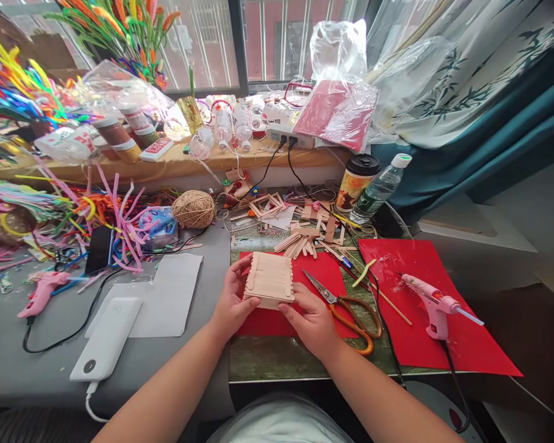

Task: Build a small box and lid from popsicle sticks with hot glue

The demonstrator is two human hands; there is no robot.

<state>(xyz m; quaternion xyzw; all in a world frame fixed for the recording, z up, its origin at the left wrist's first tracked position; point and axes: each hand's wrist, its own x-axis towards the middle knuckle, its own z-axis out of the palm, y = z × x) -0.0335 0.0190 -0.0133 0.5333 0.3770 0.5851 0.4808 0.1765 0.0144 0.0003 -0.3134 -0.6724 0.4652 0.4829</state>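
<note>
Both hands hold a small box made of craft sticks above a red sheet. My left hand grips its left side, thumb along the front lower edge. Around the right front corner my right hand is closed, thumb on the front face. The box's top is a row of flat sticks with one crosswise strip at each side; its underside is hidden. Orange-handled scissors lie partly open just right of my right hand. Behind the box is a pile of loose craft sticks.
A pink glue gun rests on another red sheet at right. To the left are a white power bank, a second pink glue gun and a twine ball. A water bottle and cup stand behind; black cables cross the table.
</note>
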